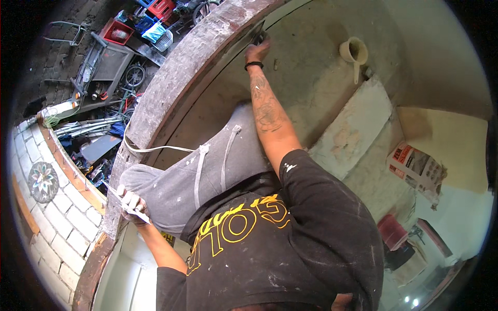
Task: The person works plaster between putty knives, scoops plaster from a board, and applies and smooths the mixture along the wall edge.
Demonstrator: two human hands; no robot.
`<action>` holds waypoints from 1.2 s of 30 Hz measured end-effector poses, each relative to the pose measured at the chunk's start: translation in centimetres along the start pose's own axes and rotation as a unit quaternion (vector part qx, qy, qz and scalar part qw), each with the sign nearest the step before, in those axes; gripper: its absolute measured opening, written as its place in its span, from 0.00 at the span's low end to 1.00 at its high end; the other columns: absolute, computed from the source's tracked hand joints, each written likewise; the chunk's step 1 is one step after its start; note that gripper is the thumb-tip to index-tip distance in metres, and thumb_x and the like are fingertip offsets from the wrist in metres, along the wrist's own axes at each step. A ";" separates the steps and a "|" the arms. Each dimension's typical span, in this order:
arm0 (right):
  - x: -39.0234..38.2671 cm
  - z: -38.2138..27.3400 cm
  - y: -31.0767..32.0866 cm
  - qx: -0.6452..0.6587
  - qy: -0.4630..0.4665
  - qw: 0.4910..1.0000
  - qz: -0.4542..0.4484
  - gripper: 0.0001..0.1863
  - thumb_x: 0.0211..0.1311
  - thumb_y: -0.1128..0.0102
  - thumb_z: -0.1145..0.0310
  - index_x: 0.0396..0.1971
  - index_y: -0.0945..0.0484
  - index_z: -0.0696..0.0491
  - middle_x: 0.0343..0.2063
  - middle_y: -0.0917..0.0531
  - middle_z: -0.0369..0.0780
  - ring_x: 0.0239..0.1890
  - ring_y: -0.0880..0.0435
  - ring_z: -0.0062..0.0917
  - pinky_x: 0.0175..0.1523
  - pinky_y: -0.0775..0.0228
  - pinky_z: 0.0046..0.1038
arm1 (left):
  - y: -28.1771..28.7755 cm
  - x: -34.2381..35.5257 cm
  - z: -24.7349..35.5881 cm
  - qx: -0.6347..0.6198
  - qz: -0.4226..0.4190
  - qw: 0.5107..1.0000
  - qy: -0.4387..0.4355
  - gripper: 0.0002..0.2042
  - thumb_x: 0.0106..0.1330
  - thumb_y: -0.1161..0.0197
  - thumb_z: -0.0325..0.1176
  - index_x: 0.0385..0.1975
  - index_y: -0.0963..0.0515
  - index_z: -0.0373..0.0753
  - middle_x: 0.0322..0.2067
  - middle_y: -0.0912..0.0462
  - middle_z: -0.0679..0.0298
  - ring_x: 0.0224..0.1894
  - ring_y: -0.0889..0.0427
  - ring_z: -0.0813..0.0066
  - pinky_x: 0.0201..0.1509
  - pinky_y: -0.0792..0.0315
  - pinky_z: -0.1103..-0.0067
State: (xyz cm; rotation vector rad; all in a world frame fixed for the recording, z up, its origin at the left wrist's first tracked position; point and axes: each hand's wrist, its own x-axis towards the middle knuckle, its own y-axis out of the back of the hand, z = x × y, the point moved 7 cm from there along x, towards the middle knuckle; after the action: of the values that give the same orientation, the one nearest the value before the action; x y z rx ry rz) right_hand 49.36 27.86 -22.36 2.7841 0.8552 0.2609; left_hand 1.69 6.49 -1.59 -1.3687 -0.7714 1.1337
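Observation:
My right hand (258, 51) is closed on a flat metal blade tool (258, 32) against the inner edge of a long concrete ledge (189, 62), beside a dark groove. My left hand (134, 203) grips a long, flat, pale tool (140, 213) near my left knee, at the ledge. A beige plastic scoop (345, 52) with a handle lies on the grey surface (306, 62) to the right of my right arm. A thin white cable (161, 148) runs from the ledge under my leg.
Beyond the ledge, below, are bicycles (135, 76), crates (114, 32), a metal cart (104, 65) and a pale brick wall (62, 207). At right are a pale board (360, 119), a printed bag (415, 171) and a reddish container (391, 230).

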 end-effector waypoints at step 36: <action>-15.4 -2.1 -3.2 -0.068 -0.058 0.990 -0.110 0.30 0.31 0.50 0.82 0.45 0.39 0.62 0.45 0.35 0.55 0.52 0.39 0.48 0.57 0.49 0.37 | 0.2 -0.5 0.4 0.004 -0.015 1.000 -0.015 0.16 0.51 0.47 0.19 0.36 0.41 0.43 0.22 0.32 0.68 0.23 0.31 0.78 0.27 0.28 0.77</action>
State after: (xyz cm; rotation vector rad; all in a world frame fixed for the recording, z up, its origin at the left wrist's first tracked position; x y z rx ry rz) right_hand 34.62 22.00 -22.73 2.5259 1.0635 0.1133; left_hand 1.16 6.15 -1.70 -1.3309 -0.8059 1.1358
